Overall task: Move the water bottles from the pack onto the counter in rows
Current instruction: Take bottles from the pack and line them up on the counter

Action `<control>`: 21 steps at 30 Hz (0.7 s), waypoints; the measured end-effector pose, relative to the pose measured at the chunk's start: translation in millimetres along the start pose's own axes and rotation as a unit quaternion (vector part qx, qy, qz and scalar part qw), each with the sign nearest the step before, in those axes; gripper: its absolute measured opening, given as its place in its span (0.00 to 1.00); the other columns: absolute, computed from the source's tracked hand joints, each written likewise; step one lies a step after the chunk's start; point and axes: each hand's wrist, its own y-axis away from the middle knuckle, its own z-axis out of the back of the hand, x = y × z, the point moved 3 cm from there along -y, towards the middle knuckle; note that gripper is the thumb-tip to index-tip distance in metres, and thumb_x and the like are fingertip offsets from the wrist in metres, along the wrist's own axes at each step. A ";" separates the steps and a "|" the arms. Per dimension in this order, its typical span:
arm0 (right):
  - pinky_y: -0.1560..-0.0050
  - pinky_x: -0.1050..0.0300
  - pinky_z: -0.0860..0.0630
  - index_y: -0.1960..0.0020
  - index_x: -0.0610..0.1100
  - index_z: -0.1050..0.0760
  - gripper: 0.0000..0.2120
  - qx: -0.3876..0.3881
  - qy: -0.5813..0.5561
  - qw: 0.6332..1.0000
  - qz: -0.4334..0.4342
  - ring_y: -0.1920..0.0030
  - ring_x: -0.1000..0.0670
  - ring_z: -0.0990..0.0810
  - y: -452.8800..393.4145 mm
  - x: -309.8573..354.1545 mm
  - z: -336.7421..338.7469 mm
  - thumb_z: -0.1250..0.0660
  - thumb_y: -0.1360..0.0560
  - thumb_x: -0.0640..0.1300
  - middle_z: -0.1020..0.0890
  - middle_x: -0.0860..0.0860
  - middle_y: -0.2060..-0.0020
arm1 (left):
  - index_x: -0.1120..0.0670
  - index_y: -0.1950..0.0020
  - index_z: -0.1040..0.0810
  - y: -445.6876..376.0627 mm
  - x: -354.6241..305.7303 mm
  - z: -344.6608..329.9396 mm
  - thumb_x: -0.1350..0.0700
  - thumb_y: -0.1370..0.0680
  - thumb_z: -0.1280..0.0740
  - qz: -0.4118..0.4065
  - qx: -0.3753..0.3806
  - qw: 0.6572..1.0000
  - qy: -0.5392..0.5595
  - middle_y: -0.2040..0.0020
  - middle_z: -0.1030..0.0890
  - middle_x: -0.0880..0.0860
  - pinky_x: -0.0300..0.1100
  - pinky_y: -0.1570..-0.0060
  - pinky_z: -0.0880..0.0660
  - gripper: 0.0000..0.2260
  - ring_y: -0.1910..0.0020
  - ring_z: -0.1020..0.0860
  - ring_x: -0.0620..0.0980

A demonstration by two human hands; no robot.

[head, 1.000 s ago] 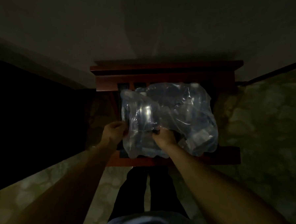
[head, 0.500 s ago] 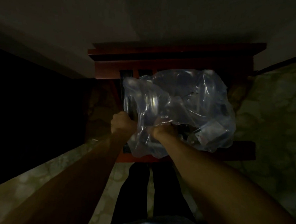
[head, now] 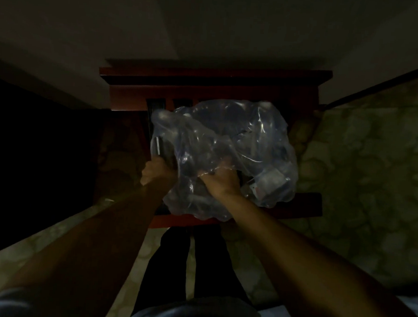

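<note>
A pack of water bottles [head: 230,145] wrapped in clear crinkled plastic sits on a dark red wooden chair [head: 216,86] in a very dim room. Bottle shapes show faintly through the wrap; a pale label patch [head: 272,183] lies at its right side. My left hand [head: 154,171] is closed on the pack's left near edge. My right hand [head: 222,181] is clenched in the plastic at the near middle, bunching it. No counter is in view.
A pale wall rises behind the chair. Patterned green floor [head: 362,171] spreads to the right and along the lower left. A black unlit area fills the left. My dark trouser legs [head: 187,266] stand just in front of the chair's front rail.
The plastic has been pulled and puffed up, and the pack looks shifted toward the right. My left hand went from the wrap's left side to gripping its left near edge. The camera view shifted.
</note>
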 end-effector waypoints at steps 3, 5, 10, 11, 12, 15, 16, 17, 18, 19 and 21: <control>0.54 0.57 0.27 0.59 0.41 0.23 0.09 -0.005 -0.005 1.000 0.016 0.51 0.45 0.19 5.3 0.5 -0.7 0.32 0.24 0.46 0.21 0.47 0.59 | 0.63 0.39 0.24 4.8 6.0 8.2 0.50 0.20 0.37 0.009 0.024 0.998 0.053 0.41 0.21 0.63 0.49 0.52 0.25 0.18 0.43 0.21 0.62; 0.52 0.56 0.25 0.51 0.40 0.20 0.09 -0.017 -0.023 0.999 0.022 0.50 0.46 0.19 11.7 2.8 -1.7 0.30 0.26 0.46 0.19 0.47 0.54 | 0.62 0.41 0.23 10.5 7.3 13.1 0.48 0.20 0.36 -0.005 0.032 0.995 0.093 0.42 0.20 0.61 0.45 0.54 0.26 0.18 0.45 0.20 0.60; 0.48 0.55 0.24 0.44 0.40 0.22 0.18 -0.056 -0.048 0.997 0.014 0.46 0.47 0.19 21.1 4.2 -0.4 0.28 0.28 0.50 0.18 0.47 0.47 | 0.62 0.42 0.23 23.2 18.9 19.3 0.42 0.26 0.29 0.014 0.026 0.985 0.168 0.44 0.19 0.60 0.45 0.54 0.24 0.24 0.47 0.19 0.60; 0.50 0.58 0.26 0.42 0.39 0.23 0.19 -0.061 -0.051 0.997 0.010 0.47 0.47 0.20 24.0 5.9 1.7 0.28 0.28 0.50 0.19 0.48 0.48 | 0.62 0.41 0.23 25.9 21.2 21.2 0.41 0.27 0.29 0.014 0.023 0.982 0.185 0.44 0.19 0.60 0.45 0.54 0.24 0.26 0.47 0.19 0.60; 0.52 0.59 0.27 0.41 0.39 0.23 0.20 -0.066 -0.052 0.996 0.009 0.46 0.47 0.20 26.9 8.0 4.2 0.28 0.27 0.50 0.19 0.47 0.48 | 0.62 0.40 0.23 29.4 22.5 23.9 0.41 0.28 0.29 0.014 0.018 0.979 0.202 0.44 0.19 0.60 0.46 0.55 0.23 0.27 0.47 0.19 0.60; 0.52 0.60 0.28 0.40 0.40 0.24 0.21 -0.076 -0.060 0.995 0.008 0.44 0.45 0.19 36.6 11.0 10.7 0.27 0.28 0.49 0.18 0.45 0.45 | 0.62 0.38 0.24 40.7 27.8 35.8 0.42 0.27 0.29 0.014 0.018 0.973 0.231 0.45 0.20 0.59 0.43 0.62 0.26 0.28 0.54 0.21 0.55; 0.51 0.59 0.28 0.38 0.40 0.26 0.25 -0.083 -0.059 0.995 0.007 0.43 0.44 0.20 40.5 11.2 11.8 0.26 0.29 0.51 0.19 0.45 0.43 | 0.62 0.39 0.24 44.4 29.1 41.6 0.41 0.27 0.29 0.010 0.014 0.972 0.234 0.46 0.20 0.59 0.41 0.65 0.28 0.28 0.57 0.22 0.53; 0.48 0.57 0.27 0.35 0.39 0.29 0.30 -0.097 -0.050 0.994 0.007 0.41 0.43 0.22 46.2 11.3 14.1 0.26 0.31 0.54 0.21 0.44 0.41 | 0.62 0.40 0.23 47.7 30.8 48.9 0.40 0.27 0.30 0.017 0.006 0.971 0.239 0.48 0.21 0.58 0.41 0.65 0.28 0.28 0.58 0.23 0.52; 0.44 0.54 0.26 0.33 0.39 0.32 0.35 -0.114 -0.035 0.993 0.004 0.38 0.41 0.24 51.3 11.0 15.0 0.25 0.32 0.56 0.24 0.43 0.38 | 0.61 0.40 0.23 50.7 32.0 56.7 0.38 0.27 0.32 0.022 -0.003 0.970 0.241 0.48 0.21 0.58 0.42 0.62 0.28 0.28 0.56 0.23 0.54; 0.40 0.49 0.26 0.32 0.39 0.35 0.39 -0.133 -0.022 0.991 0.006 0.36 0.40 0.27 57.6 11.1 15.8 0.25 0.34 0.57 0.27 0.42 0.36 | 0.60 0.40 0.23 54.7 32.3 65.2 0.36 0.26 0.34 0.021 -0.005 0.972 0.233 0.47 0.21 0.59 0.43 0.59 0.29 0.29 0.54 0.23 0.56; 0.36 0.43 0.27 0.29 0.39 0.38 0.43 -0.163 -0.006 0.987 0.007 0.35 0.39 0.29 72.1 12.9 17.4 0.25 0.35 0.57 0.31 0.41 0.33 | 0.57 0.37 0.24 63.0 33.2 81.3 0.32 0.27 0.37 0.025 -0.005 0.977 0.213 0.43 0.22 0.60 0.44 0.57 0.29 0.32 0.51 0.23 0.57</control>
